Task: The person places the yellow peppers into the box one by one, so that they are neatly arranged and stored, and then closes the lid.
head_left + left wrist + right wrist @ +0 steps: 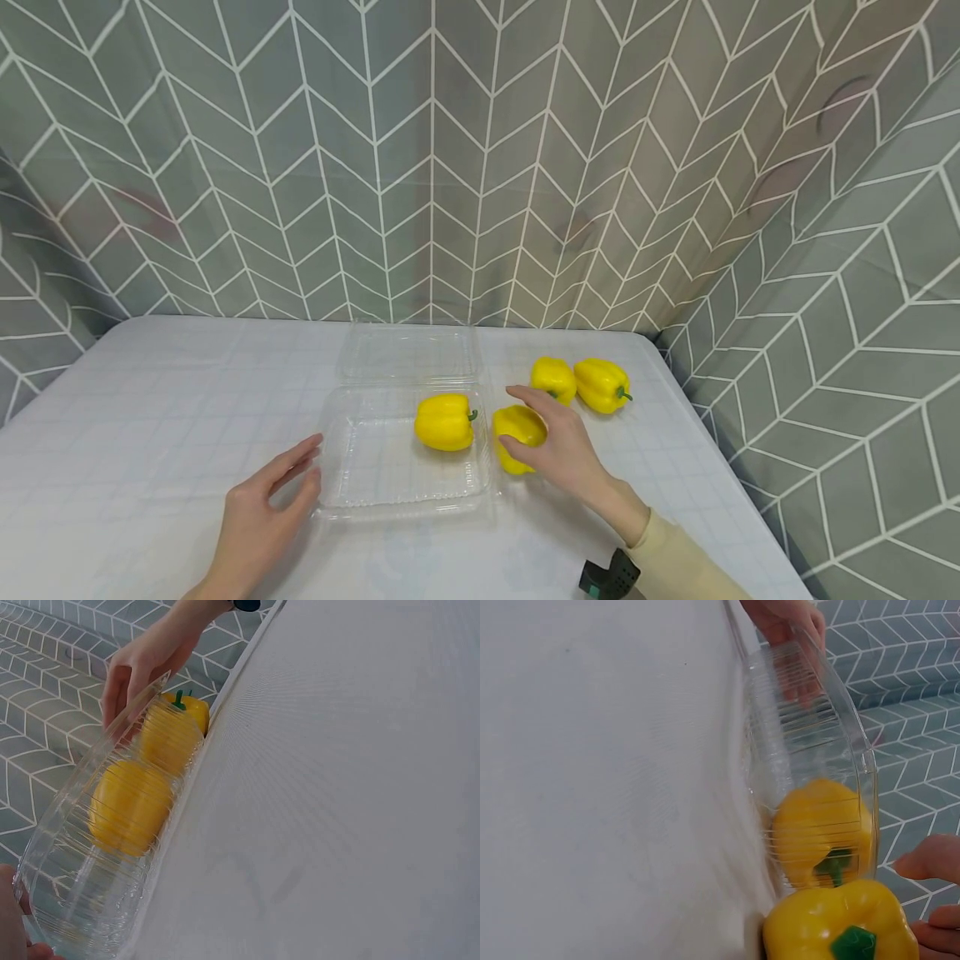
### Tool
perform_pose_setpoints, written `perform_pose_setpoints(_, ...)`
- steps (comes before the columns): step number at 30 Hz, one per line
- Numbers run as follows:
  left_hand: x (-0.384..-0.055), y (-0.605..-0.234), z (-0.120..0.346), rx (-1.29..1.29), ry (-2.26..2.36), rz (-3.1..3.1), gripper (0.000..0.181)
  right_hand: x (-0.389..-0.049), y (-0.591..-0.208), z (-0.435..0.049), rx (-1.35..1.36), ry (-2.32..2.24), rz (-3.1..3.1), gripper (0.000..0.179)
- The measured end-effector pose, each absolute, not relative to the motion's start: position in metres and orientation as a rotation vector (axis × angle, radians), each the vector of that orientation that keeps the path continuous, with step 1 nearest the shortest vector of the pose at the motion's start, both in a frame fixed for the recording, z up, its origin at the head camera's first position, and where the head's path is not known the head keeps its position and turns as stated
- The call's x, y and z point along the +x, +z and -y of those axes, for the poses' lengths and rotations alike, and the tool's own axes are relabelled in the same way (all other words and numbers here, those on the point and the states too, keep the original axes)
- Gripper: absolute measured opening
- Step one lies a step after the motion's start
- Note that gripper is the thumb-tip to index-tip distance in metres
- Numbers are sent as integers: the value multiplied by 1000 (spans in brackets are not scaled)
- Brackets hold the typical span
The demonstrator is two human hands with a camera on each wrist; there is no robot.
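Observation:
A clear plastic clamshell container [375,450] lies on the table with its lid [408,354] folded back. Inside it, toward the right side, rests a yellow bell pepper [444,422]. My left hand [262,508] is at the container's left wall, fingers right at the rim. Just outside the right wall stands another yellow bell pepper [840,922], its green stem facing the right wrist camera. My right hand [558,446] reaches over this pepper, thumb and fingers spread around it; in the right wrist view the fingertips [922,859] are beside it with a gap.
Behind my right hand, two more yellow bell peppers [553,377] lie side by side, the right one [602,386] with its stem turned right. A white cloth covers the table [187,375]. Grey patterned curtains [465,167] hang behind and at both sides.

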State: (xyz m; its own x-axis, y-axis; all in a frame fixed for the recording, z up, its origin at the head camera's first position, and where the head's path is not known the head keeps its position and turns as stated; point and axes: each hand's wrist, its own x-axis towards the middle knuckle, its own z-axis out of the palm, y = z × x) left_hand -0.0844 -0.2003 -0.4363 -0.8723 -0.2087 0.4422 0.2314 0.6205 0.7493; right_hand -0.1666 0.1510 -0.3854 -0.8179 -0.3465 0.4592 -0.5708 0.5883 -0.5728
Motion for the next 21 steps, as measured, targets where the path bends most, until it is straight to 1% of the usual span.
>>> perform_pose_setpoints(6,-85,-437,200,-23,-1190,2342,42,-165,-390,-156,726,1042,2497,57)
perform_pose_setpoints(21,-84,-435,198,0,-1202,2341,41,-158,-407,-164,577,1050,2515,64)
